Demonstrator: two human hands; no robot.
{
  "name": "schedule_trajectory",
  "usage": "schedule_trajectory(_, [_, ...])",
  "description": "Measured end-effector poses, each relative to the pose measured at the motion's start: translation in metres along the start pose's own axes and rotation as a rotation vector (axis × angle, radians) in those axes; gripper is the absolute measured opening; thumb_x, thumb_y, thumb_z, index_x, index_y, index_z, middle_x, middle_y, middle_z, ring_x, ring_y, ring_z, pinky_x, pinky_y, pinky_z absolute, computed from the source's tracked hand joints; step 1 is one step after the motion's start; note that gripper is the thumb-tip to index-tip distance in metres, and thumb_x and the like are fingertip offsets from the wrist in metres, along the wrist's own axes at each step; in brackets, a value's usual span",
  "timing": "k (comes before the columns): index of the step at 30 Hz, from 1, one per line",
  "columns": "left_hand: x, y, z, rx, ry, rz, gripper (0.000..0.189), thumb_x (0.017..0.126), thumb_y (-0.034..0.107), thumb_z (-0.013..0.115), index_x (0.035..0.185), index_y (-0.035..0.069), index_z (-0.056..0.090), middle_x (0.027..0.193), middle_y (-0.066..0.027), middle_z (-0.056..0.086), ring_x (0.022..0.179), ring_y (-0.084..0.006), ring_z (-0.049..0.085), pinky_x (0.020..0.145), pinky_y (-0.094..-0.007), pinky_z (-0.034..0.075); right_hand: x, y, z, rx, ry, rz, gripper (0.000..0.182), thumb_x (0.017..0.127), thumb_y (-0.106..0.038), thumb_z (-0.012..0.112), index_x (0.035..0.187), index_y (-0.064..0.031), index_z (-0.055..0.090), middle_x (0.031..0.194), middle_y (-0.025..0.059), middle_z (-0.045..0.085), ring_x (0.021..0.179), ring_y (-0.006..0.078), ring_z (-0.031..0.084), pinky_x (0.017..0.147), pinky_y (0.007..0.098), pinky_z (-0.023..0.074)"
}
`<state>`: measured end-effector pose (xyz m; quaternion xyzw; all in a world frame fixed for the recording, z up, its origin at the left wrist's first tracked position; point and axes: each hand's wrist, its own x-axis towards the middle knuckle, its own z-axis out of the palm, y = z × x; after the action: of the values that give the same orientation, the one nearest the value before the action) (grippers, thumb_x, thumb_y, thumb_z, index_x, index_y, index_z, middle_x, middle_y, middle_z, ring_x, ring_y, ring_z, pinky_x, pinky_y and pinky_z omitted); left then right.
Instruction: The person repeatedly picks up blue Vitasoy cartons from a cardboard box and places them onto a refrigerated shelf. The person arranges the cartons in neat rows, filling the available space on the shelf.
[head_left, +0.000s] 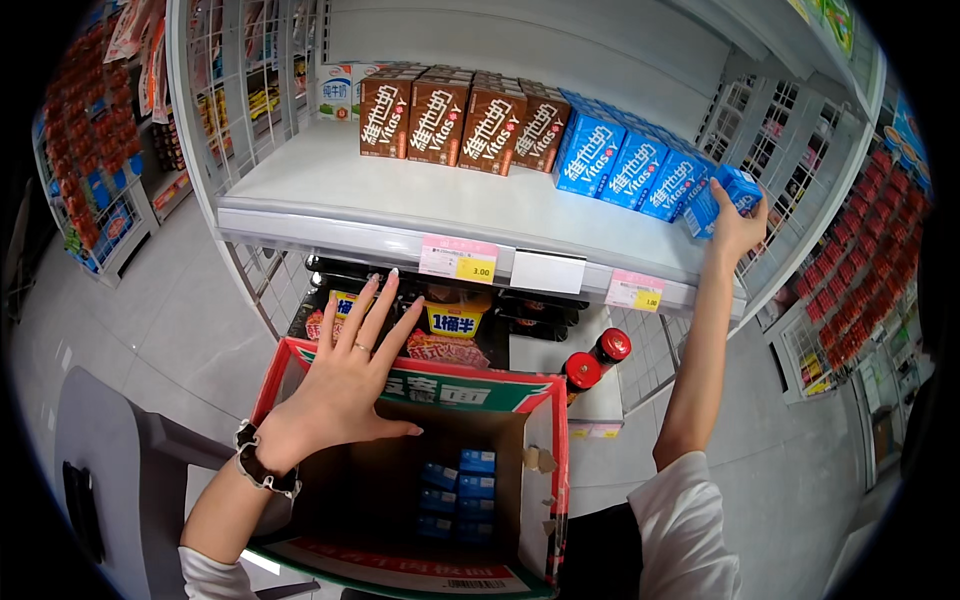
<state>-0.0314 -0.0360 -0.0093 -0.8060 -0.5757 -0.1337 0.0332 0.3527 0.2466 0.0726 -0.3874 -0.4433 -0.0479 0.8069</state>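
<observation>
My right hand (739, 225) grips a small blue Vita drink carton (738, 187) at the right end of the shelf. Beside it, rows of blue Vita drink cartons (592, 154) stand packed close together. Brown Vita drink cartons (435, 116) are lined up to their left, a gap apart from some white milk cartons (335, 91). Fingers spread and holding nothing, my left hand (341, 390) hovers over an open cardboard box (545, 450), near its far wall; whether it touches the wall is unclear. Several blue cartons (476, 487) lie inside the box, on its right side.
The white shelf (360, 180) has price tags (457, 259) along its front edge. Packaged noodle tubs (450, 322) and two red-capped jars (583, 371) stand on the lower shelf. A grey chair (112, 465) is at left. Wire mesh panels (757, 120) flank the shelf.
</observation>
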Motion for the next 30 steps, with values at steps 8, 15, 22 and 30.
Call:
schedule_trajectory(8, [0.000,0.003,-0.001,-0.006,-0.018,0.017,0.121,0.057,0.056,0.080,0.146,0.007,0.016,0.151,-0.0237,0.008,0.140,-0.0407,0.007,0.109,-0.0597,0.010,0.021,0.042,-0.010,-0.421,-0.235,0.142,0.064,0.058,-0.014,0.082,0.111,0.0046,0.051,0.114,0.0225,0.052,0.105,0.0342,0.054,0.092,0.0403,0.0432])
schedule_trajectory(15, [-0.005,0.000,-0.001,0.008,-0.027,0.026,0.123,0.056,0.058,0.080,0.146,0.006,0.015,0.151,-0.0239,0.007,0.140,-0.0398,0.007,0.109,-0.0600,0.009,0.015,0.005,-0.022,-0.956,-0.367,-0.028,0.073,0.060,-0.032,0.081,0.115,0.0031,0.050,0.116,0.0266,0.050,0.108,0.0403,0.052,0.090,0.0451,0.0440])
schedule_trajectory(22, [-0.005,0.002,-0.002,0.001,-0.028,0.031,0.123,0.056,0.058,0.079,0.147,0.006,0.014,0.151,-0.0238,0.007,0.141,-0.0392,0.007,0.110,-0.0595,0.008,0.023,0.024,-0.023,-0.814,-0.412,0.086,0.081,0.061,-0.038,0.081,0.125,-0.0020,0.046,0.109,0.0194,0.063,0.102,0.0358,0.060,0.087,0.0437,0.0466])
schedule_trajectory(30, [-0.009,-0.001,-0.001,-0.008,-0.028,0.033,0.121,0.058,0.058,0.078,0.147,0.007,0.014,0.151,-0.0235,0.007,0.140,-0.0395,0.007,0.110,-0.0589,0.007,0.017,0.027,-0.017,-0.786,-0.388,0.161,0.080,0.063,-0.036,0.080,0.126,-0.0032,0.044,0.113,0.0202,0.062,0.106,0.0369,0.059,0.089,0.0440,0.0461])
